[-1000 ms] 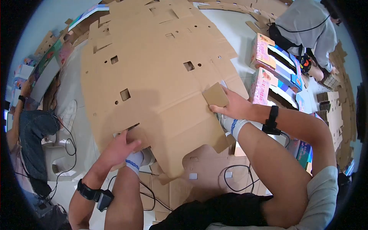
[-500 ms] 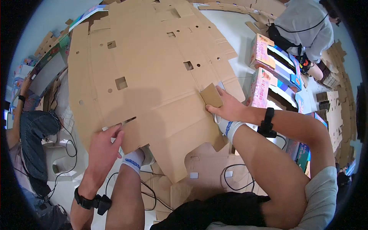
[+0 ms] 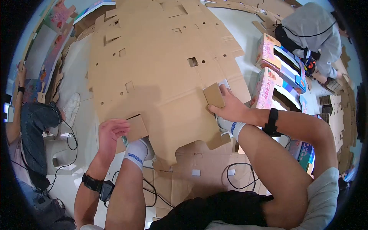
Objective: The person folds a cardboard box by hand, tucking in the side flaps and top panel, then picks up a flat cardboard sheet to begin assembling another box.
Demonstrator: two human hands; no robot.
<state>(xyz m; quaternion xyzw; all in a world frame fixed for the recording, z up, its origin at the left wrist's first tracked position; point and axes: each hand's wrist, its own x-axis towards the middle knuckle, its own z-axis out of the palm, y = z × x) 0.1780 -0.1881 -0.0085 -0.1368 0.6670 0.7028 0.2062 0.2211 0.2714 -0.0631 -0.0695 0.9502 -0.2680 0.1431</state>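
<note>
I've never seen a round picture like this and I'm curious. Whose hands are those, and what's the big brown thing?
The camera sits on a person's head and looks down, so you see their own arms, knees and socks. The round edge comes from the wide lens. The big brown thing is a flat cardboard sheet with holes cut in it, lying on the floor. The left hand folds up a flap at the sheet's near edge. The right hand folds up another flap. Both wrists wear black bands. Another person crouches near colourful boxes.
</note>
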